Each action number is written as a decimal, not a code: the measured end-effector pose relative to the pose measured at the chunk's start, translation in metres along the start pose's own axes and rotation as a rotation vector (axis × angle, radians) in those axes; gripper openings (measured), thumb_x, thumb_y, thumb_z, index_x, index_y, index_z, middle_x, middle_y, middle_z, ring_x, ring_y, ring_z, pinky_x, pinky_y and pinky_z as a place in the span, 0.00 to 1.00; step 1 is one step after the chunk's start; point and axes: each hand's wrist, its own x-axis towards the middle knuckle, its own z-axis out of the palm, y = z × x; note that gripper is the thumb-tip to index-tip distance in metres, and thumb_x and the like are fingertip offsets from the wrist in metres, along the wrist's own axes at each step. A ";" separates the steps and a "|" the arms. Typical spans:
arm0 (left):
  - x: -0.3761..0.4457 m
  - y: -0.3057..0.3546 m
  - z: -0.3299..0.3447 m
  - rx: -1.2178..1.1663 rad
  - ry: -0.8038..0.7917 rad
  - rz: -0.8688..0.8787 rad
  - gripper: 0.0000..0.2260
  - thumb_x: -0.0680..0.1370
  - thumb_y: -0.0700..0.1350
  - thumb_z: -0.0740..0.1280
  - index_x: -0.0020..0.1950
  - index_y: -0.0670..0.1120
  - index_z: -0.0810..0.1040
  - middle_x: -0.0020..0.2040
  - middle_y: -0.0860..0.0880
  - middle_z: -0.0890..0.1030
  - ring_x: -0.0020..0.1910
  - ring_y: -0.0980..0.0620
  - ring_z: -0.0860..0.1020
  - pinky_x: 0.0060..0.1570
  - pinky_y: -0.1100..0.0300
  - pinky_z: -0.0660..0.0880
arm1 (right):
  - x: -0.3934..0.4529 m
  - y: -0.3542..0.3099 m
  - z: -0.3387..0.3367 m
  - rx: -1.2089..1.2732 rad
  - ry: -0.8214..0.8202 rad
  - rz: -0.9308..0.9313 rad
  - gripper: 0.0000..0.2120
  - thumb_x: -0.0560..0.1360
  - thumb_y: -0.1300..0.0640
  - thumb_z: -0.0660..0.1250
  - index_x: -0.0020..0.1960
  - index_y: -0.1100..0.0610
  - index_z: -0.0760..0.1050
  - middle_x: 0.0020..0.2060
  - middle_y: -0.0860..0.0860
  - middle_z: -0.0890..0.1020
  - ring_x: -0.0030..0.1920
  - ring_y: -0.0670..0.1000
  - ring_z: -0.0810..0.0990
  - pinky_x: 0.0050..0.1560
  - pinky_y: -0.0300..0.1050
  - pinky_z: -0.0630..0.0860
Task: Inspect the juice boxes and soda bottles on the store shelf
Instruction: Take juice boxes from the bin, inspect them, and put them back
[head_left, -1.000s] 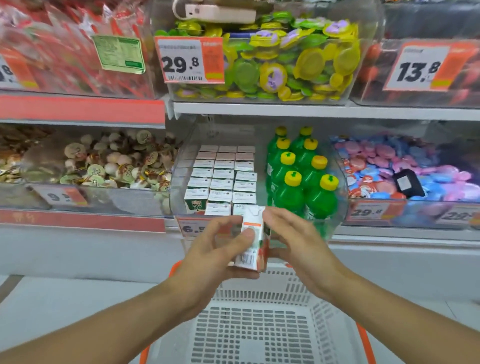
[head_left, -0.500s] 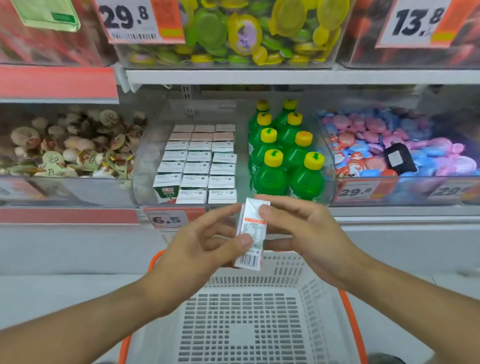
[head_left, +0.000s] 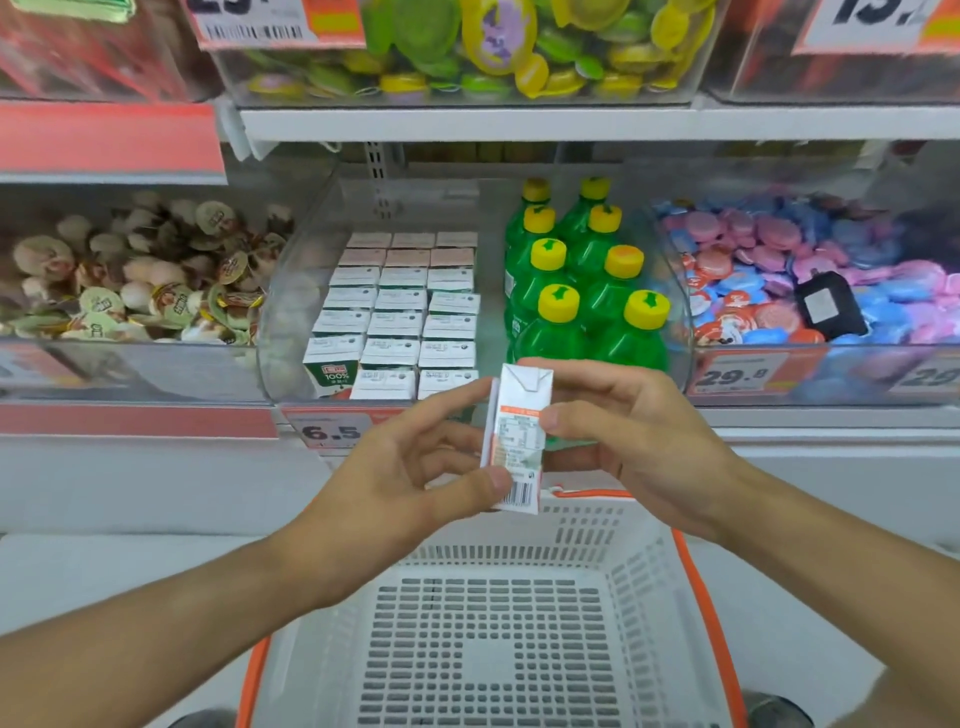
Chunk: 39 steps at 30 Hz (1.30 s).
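Note:
A small white juice box (head_left: 517, 441) with an orange band and a barcode stands upright between both hands, its printed side panel facing me. My left hand (head_left: 400, 467) pinches its lower part, thumb near the barcode. My right hand (head_left: 628, 431) pinches its upper part with thumb and fingers. Behind, a clear shelf bin (head_left: 291, 332) holds rows of the same juice boxes (head_left: 400, 312) on the left and several green soda bottles (head_left: 582, 291) with yellow caps on the right.
A white perforated basket (head_left: 498, 623) with orange rim sits below my hands. Clear bins of round sweets flank the drinks: beige ones (head_left: 130, 280) left, pink and blue ones (head_left: 789, 270) right, green and yellow ones (head_left: 467, 47) above. Price tags line the shelf edge.
The juice box has been turned in my hands so its printed side and barcode face me. The view has dropped slightly and moved closer to the shelf.

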 end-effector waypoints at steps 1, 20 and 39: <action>0.000 0.000 -0.001 0.002 -0.009 0.003 0.32 0.68 0.43 0.77 0.71 0.54 0.73 0.54 0.41 0.83 0.54 0.41 0.81 0.52 0.58 0.79 | 0.000 0.000 -0.001 0.000 -0.005 -0.002 0.18 0.74 0.73 0.67 0.61 0.61 0.80 0.54 0.62 0.85 0.49 0.59 0.84 0.43 0.50 0.83; -0.003 0.006 -0.005 -0.172 -0.069 -0.017 0.26 0.70 0.40 0.73 0.68 0.48 0.77 0.55 0.40 0.84 0.54 0.38 0.83 0.51 0.50 0.81 | 0.003 0.001 -0.004 -0.092 -0.065 -0.035 0.31 0.61 0.59 0.84 0.62 0.57 0.80 0.58 0.63 0.82 0.54 0.67 0.83 0.58 0.63 0.80; -0.002 0.007 -0.007 0.299 0.203 0.271 0.14 0.70 0.51 0.78 0.53 0.53 0.82 0.47 0.52 0.84 0.46 0.54 0.81 0.49 0.58 0.81 | -0.008 0.001 0.013 -0.182 0.059 -0.159 0.14 0.70 0.55 0.71 0.54 0.58 0.83 0.47 0.62 0.82 0.47 0.58 0.86 0.44 0.56 0.85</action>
